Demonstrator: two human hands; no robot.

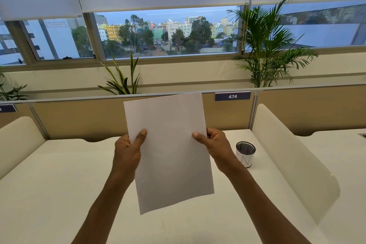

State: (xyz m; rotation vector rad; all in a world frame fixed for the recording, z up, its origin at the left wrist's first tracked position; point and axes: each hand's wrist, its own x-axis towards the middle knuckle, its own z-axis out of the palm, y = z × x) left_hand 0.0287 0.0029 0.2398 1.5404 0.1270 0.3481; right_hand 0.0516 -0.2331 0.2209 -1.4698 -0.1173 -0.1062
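A blank white sheet of paper (170, 150) hangs upright in the air above a cream desk (59, 184), tilted slightly to the left. My left hand (128, 150) pinches its left edge, thumb on the front and fingers behind. My right hand (215, 144) pinches the right edge the same way. Both arms reach forward from the bottom of the view. The fingers behind the sheet are hidden.
A black mesh pen cup (245, 153) with a white label stands on the desk to the right of my right hand. Cream side dividers (293, 160) flank the desk, a tan partition with a "474" tag (232, 96) closes the back. Potted plants (267, 45) and windows lie beyond.
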